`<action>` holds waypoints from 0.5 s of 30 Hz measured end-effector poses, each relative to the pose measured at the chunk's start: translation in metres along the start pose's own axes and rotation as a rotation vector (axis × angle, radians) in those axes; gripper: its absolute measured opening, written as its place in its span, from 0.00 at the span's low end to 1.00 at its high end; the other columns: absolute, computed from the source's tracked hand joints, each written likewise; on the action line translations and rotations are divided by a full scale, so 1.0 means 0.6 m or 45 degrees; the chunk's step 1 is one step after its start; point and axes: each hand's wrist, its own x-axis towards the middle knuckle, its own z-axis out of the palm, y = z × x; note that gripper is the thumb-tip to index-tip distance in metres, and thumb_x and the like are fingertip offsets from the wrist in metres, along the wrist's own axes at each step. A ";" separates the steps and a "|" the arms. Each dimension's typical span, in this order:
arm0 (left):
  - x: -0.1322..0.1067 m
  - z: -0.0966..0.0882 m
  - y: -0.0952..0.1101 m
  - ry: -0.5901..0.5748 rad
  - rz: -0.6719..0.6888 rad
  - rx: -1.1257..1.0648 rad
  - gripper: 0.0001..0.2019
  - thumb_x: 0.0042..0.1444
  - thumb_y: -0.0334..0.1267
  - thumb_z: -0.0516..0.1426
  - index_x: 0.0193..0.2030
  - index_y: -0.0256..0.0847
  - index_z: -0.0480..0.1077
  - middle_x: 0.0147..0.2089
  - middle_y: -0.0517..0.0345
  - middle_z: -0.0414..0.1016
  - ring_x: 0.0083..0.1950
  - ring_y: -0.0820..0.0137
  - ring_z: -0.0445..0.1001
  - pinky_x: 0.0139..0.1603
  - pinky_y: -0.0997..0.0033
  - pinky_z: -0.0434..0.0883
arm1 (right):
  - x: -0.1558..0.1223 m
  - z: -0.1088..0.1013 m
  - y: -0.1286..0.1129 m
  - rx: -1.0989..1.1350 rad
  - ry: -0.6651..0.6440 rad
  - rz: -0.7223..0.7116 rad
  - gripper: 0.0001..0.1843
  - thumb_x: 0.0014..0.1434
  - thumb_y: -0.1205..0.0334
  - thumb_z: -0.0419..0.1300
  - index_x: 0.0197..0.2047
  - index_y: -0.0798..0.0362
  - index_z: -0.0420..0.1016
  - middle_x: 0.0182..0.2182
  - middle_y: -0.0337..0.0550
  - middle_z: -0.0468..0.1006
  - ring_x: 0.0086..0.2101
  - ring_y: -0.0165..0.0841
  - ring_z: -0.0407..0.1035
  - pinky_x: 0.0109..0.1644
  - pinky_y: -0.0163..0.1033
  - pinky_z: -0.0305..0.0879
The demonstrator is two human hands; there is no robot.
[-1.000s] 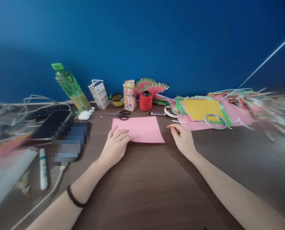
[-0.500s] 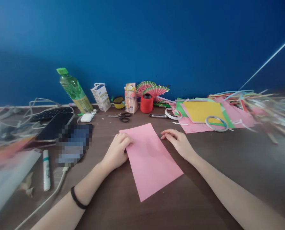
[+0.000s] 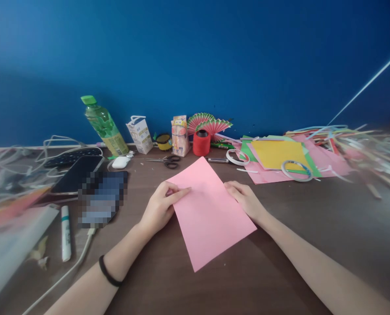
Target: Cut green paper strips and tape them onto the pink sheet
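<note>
A plain pink sheet of paper is tilted up off the brown table, its far corner raised. My left hand pinches the left edge, thumb on top and the other fingers underneath. At the right edge, my right hand grips the sheet too, with some fingertips hidden behind it. Beyond the paper lie black-handled scissors, closed. A pen and a roll of white tape lie to their right.
Along the blue wall stand a green bottle, a drink carton, a red spool and folded paper fans. Coloured paper lies right. A phone, a marker and cables are at left.
My right hand, apart from the sheet before, has closed on its right edge. The pink paper has lifted and turned slightly, and my left thumb now lies over it.
</note>
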 end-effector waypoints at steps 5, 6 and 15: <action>0.007 -0.001 -0.001 -0.113 0.025 0.173 0.17 0.59 0.30 0.48 0.49 0.51 0.70 0.38 0.56 0.67 0.41 0.69 0.66 0.41 0.68 0.68 | 0.000 -0.002 -0.002 0.268 -0.160 0.122 0.18 0.53 0.47 0.54 0.23 0.54 0.64 0.20 0.34 0.61 0.21 0.26 0.55 0.25 0.34 0.49; 0.008 0.001 -0.004 -0.126 0.031 0.213 0.17 0.59 0.30 0.47 0.50 0.51 0.69 0.40 0.56 0.68 0.42 0.68 0.66 0.42 0.67 0.67 | 0.000 -0.001 -0.002 0.261 -0.141 0.112 0.19 0.52 0.47 0.55 0.22 0.54 0.62 0.19 0.34 0.59 0.21 0.26 0.53 0.25 0.34 0.48; 0.012 0.011 -0.006 -0.068 -0.015 0.232 0.21 0.56 0.23 0.45 0.53 0.43 0.66 0.48 0.49 0.70 0.48 0.65 0.68 0.47 0.62 0.67 | -0.001 0.021 -0.001 0.134 0.015 -0.006 0.21 0.51 0.48 0.55 0.17 0.53 0.53 0.17 0.32 0.49 0.20 0.24 0.45 0.22 0.34 0.41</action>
